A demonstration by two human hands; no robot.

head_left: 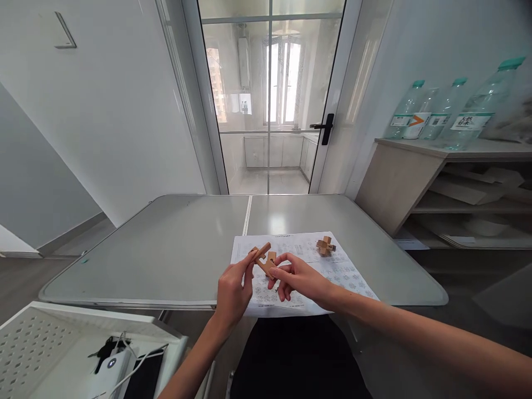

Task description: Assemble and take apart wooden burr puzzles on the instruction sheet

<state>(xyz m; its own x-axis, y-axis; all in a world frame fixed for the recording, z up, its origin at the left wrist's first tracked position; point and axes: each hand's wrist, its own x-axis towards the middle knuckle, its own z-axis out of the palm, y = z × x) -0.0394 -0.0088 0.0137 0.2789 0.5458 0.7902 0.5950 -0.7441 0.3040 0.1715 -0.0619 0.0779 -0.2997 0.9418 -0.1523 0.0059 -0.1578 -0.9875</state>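
Observation:
Over a printed paper sheet [353,274], my left hand [233,288] pinches a notched wooden puzzle piece [262,251] that tilts up to the right. My right hand [301,279] is closed on another wooden puzzle piece [266,267], gripping it between thumb and fingers while the other fingers curl loosely. The two pieces cross or touch between the hands; whether they interlock cannot be made out. Fingers hide part of both. Farther right on the sheet sits a cross-shaped wooden burr puzzle [326,246], its pieces fitted together.
The sheet lies on a grey table [174,249] with rounded corners. At lower left, a white basket [50,366] holds a white power bank [108,374], cables and keys. Plastic bottles [471,119] stand on a wooden shelf [405,177] at right. A glass door [270,111] is behind the table.

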